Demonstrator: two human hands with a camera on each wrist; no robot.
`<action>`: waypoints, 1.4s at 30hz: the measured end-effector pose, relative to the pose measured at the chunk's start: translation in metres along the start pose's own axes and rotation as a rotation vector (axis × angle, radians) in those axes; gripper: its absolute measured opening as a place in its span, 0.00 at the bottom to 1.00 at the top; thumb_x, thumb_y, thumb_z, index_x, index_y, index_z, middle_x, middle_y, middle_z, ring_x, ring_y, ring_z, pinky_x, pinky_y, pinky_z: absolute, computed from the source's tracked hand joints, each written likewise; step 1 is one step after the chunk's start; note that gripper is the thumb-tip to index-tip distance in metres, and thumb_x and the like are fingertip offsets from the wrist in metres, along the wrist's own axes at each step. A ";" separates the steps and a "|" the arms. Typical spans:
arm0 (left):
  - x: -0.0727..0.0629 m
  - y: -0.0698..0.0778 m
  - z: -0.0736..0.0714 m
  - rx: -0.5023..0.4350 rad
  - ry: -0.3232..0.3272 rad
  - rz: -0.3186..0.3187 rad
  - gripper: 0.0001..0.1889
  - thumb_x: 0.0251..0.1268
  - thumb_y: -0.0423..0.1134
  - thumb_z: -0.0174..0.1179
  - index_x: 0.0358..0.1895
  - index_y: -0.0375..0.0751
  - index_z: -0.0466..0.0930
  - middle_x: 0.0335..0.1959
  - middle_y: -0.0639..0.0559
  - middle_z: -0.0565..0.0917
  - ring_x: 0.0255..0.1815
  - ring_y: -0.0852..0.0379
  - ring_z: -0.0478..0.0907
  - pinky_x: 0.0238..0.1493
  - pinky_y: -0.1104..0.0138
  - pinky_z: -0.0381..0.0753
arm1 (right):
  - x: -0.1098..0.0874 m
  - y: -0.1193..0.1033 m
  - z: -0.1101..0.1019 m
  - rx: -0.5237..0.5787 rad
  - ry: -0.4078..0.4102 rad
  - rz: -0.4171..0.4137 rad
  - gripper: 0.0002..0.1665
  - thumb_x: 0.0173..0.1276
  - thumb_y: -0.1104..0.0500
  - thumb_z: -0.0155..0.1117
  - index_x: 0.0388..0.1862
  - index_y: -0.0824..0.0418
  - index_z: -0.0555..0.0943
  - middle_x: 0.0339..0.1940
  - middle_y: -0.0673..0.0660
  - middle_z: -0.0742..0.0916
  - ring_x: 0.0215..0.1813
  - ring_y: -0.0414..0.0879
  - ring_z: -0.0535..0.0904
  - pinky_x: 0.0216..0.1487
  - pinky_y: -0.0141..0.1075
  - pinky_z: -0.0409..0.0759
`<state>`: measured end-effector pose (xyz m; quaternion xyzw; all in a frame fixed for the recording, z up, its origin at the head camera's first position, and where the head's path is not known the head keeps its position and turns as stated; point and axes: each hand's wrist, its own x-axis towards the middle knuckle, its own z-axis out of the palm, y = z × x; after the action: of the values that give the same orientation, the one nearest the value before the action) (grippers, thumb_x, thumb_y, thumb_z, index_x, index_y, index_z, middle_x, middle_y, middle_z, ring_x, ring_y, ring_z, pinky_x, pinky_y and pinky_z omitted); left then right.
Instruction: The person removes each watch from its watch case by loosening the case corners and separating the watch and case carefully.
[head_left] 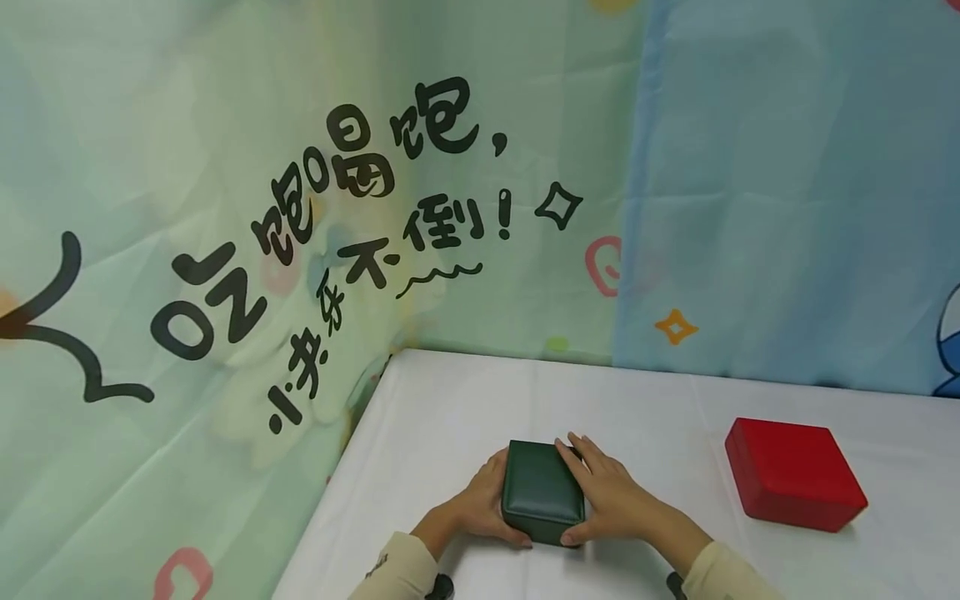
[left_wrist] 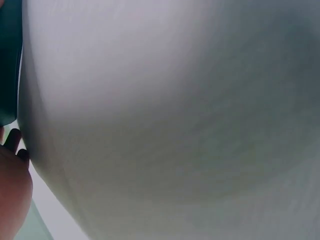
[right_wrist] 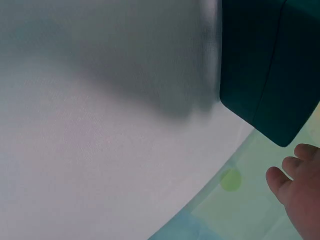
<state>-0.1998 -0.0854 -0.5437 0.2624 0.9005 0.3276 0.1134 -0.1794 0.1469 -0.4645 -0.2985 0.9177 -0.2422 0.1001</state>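
Note:
A dark green box (head_left: 542, 482) with a padded, leather-like top is between my two hands, near the front of the white table. My left hand (head_left: 480, 502) holds its left side, thumb at the front. On the opposite side my right hand (head_left: 615, 498) grips it, with the thumb at the front corner and fingers along the far right edge. The right wrist view shows a seam running round the green box (right_wrist: 260, 65). Only a sliver of the green box (left_wrist: 9, 65) appears in the left wrist view. Whether its base touches the table cannot be told.
To the right, a red box (head_left: 798, 467) lies on the white tablecloth (head_left: 645, 408). Printed fabric (head_left: 487, 308) with black lettering hangs behind and to the left of the table, meeting a blue panel (head_left: 750, 208) on the right.

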 end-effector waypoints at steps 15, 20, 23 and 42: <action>-0.002 0.001 -0.001 0.032 -0.021 -0.008 0.65 0.35 0.51 0.74 0.71 0.50 0.30 0.70 0.47 0.50 0.68 0.52 0.53 0.67 0.58 0.59 | 0.018 0.000 -0.008 -0.278 -0.054 -0.033 0.62 0.39 0.32 0.69 0.65 0.68 0.63 0.64 0.67 0.69 0.63 0.60 0.65 0.53 0.54 0.65; -0.002 0.002 -0.002 0.041 -0.027 -0.002 0.65 0.35 0.50 0.74 0.71 0.48 0.30 0.70 0.47 0.49 0.69 0.51 0.53 0.67 0.57 0.59 | 0.026 0.000 -0.019 -0.250 -0.108 -0.026 0.61 0.38 0.32 0.69 0.64 0.69 0.65 0.63 0.67 0.71 0.61 0.60 0.68 0.49 0.52 0.66; -0.001 0.002 -0.002 0.048 -0.021 0.001 0.65 0.35 0.50 0.74 0.71 0.48 0.30 0.71 0.47 0.49 0.69 0.51 0.52 0.67 0.57 0.58 | 0.032 0.002 -0.025 -0.216 -0.146 -0.020 0.60 0.38 0.34 0.69 0.64 0.69 0.65 0.62 0.67 0.72 0.61 0.61 0.69 0.47 0.51 0.66; 0.001 0.001 -0.001 0.120 -0.014 -0.009 0.65 0.32 0.52 0.75 0.71 0.38 0.35 0.70 0.44 0.51 0.69 0.48 0.52 0.68 0.60 0.57 | 0.059 0.035 -0.040 0.478 -0.200 0.238 0.45 0.65 0.38 0.47 0.66 0.72 0.60 0.64 0.71 0.67 0.64 0.65 0.64 0.58 0.55 0.68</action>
<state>-0.2004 -0.0848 -0.5421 0.2668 0.9190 0.2704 0.1054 -0.2571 0.1518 -0.4501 -0.1792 0.8488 -0.4075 0.2853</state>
